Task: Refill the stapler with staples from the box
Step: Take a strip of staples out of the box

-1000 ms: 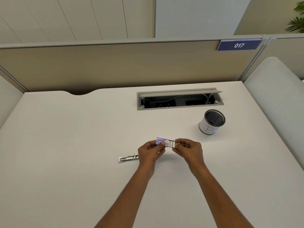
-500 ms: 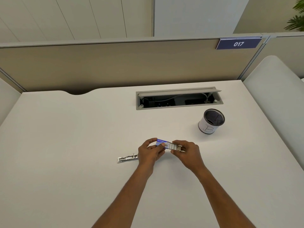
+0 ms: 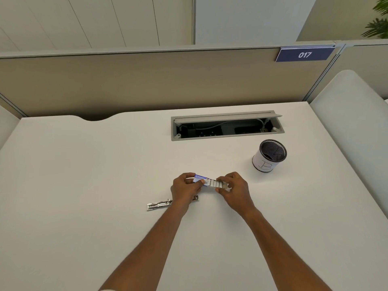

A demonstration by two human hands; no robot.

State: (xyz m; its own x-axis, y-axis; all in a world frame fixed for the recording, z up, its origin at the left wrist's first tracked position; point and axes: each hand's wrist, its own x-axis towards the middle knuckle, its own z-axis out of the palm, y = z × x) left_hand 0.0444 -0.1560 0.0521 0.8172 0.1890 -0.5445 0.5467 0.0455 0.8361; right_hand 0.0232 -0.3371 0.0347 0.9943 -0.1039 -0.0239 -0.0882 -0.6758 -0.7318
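Left hand [image 3: 185, 187] and right hand [image 3: 233, 190] meet at the centre of the frame, raised just above the table [image 3: 84, 185].

Left hand: fingers curled, gripping the box [image 3: 200, 178] by its left part. The box is small, with a blue and white printed sleeve, and lies crosswise between the two hands.

Right hand: fingers and thumb curled, pinching the right end of the staples [image 3: 216, 183]. They show as a grey segmented strip projecting from the right end of the box. Whether the strip sits in an inner tray cannot be told.

Stapler [image 3: 159, 205]: metal, lying flat on the table at lower left of the hands. Its middle is hidden under the left wrist. Neither hand touches it.

Other items: a mesh cup [image 3: 269, 155] with a white label marked "B" stands to the upper right of the hands, well apart. An open cable hatch [image 3: 226, 127] is set into the table beyond it. A sign [image 3: 304, 54] reading "017" is fixed to the partition [image 3: 126, 80] at upper right.
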